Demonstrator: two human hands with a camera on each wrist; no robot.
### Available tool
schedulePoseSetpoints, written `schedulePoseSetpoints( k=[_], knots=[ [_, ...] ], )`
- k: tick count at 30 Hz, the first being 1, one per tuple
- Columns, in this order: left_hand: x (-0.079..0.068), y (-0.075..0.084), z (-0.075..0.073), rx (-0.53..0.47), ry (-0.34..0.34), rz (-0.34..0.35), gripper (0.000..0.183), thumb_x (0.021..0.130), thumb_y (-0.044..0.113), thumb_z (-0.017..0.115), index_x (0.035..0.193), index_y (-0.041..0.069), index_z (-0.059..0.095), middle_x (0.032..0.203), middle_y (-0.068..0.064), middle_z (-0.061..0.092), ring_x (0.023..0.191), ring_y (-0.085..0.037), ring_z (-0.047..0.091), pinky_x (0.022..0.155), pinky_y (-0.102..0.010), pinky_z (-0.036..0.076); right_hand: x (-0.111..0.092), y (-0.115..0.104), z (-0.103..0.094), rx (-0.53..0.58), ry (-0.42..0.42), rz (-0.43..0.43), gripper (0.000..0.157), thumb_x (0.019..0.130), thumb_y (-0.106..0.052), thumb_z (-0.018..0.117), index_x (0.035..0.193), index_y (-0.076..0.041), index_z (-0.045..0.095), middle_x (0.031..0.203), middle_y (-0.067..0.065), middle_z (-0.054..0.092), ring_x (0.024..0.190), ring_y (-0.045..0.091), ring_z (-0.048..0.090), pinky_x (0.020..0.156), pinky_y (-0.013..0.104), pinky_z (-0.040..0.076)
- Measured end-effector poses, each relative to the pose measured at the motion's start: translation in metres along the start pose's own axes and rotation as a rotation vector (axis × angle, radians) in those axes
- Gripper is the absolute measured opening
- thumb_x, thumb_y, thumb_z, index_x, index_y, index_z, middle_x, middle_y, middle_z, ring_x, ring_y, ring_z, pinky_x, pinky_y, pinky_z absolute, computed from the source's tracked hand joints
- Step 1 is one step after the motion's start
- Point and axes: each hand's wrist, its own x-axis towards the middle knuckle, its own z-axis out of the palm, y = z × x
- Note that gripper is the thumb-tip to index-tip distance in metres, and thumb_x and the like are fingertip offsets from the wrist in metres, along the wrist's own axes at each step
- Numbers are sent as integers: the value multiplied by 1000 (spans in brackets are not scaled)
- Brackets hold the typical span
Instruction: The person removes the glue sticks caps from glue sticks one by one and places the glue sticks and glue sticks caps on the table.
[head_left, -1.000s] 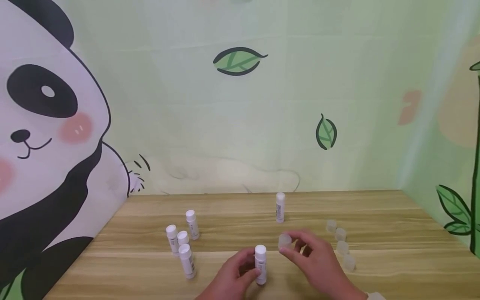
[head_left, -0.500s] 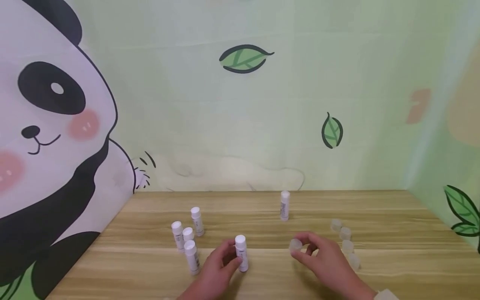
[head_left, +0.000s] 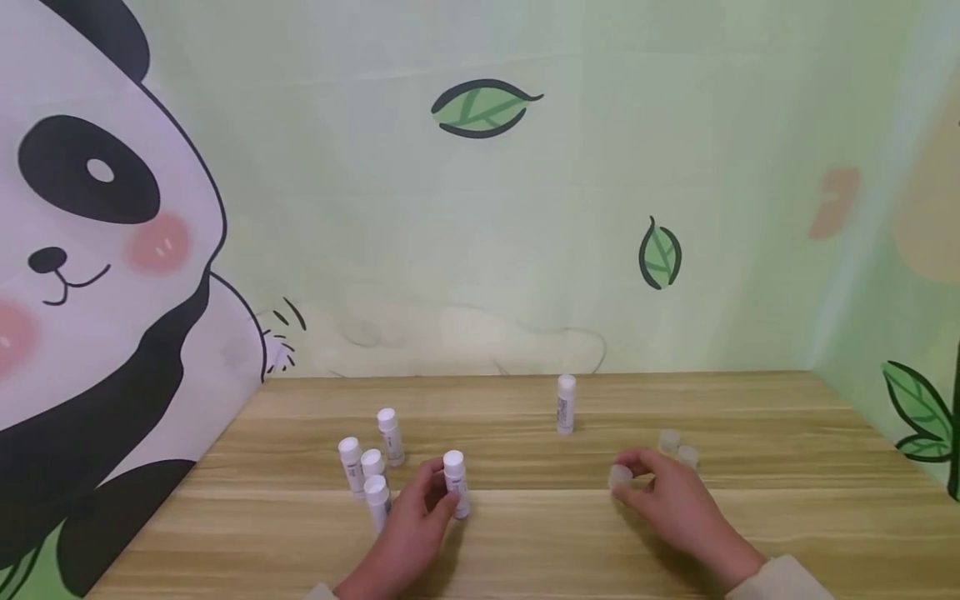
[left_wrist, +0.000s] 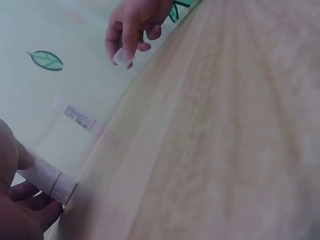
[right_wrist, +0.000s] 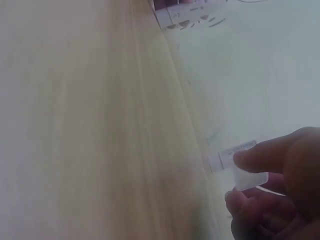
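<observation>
My left hand [head_left: 412,518] grips an upright white glue stick [head_left: 454,471] between thumb and fingers, just right of the cluster on the left. In the left wrist view, the base of this glue stick [left_wrist: 50,181] is close over the wood. My right hand [head_left: 678,504] pinches a small translucent cap [head_left: 619,477] between thumb and fingertips, low over the table at the right. The right wrist view shows this cap [right_wrist: 250,179] close up. Two more translucent caps, a rear one [head_left: 669,440] and a nearer one [head_left: 687,456], lie beyond my right hand.
Several upright glue sticks [head_left: 350,462] stand clustered at the left, one partly behind my left hand. A lone glue stick [head_left: 566,404] stands at the back of the wooden table [head_left: 525,542]. A panda-print cloth [head_left: 480,250] hangs behind the table.
My left hand has carried its glue stick left toward the cluster. The right hand, holding the cap, has moved right toward the loose caps and now hides some of them.
</observation>
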Motion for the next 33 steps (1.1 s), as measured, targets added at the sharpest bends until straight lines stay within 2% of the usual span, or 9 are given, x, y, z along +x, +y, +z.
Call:
schedulePoseSetpoints(
  k=[5, 8, 17, 23, 30, 33],
  knots=[
    [2, -1, -4, 26, 57, -21, 39, 96, 5, 54, 133, -1, 45, 124, -25, 61, 117, -34, 59, 98, -45, 49, 2, 7, -2, -79, 17, -47, 29, 81, -17, 74, 108, -11, 66, 95, -3, 71, 83, 11, 62, 76, 32, 49],
    [3, -1, -5, 37, 92, -31, 38, 95, 4, 54, 132, -2, 46, 123, -27, 61, 118, -35, 59, 97, -46, 50, 3, 10, -3, -108, 9, -47, 29, 80, -16, 74, 107, -10, 66, 93, -3, 71, 85, 13, 62, 78, 35, 48],
    [3, -2, -9, 117, 179, -39, 31, 93, 1, 54, 124, 0, 49, 120, -26, 63, 115, -35, 60, 96, -49, 49, 2, 12, -5, -92, -19, -11, 27, 78, -13, 72, 104, -7, 65, 91, 2, 69, 67, 9, 57, 62, 24, 46],
    [3, -4, -11, 144, 227, -63, 35, 93, 1, 52, 128, -2, 47, 123, -27, 61, 116, -35, 59, 98, -50, 47, 2, 15, -5, -82, -32, 29, 26, 77, -12, 71, 102, -8, 64, 89, 4, 67, 54, 10, 53, 54, 25, 45],
    [3, -3, -14, 168, 249, -73, 36, 94, 2, 50, 130, -2, 46, 125, -27, 60, 120, -35, 56, 101, -51, 44, 3, 19, -7, -161, -17, -13, 24, 75, -17, 75, 95, -9, 63, 79, -1, 61, 72, 12, 52, 65, 29, 44],
    [3, -2, -15, 180, 251, -78, 36, 95, 3, 50, 130, -2, 46, 125, -27, 60, 121, -36, 55, 102, -52, 43, 3, 19, -9, -167, -21, -8, 25, 75, -17, 76, 94, -9, 64, 79, -1, 61, 73, 13, 52, 67, 30, 45]
  ],
)
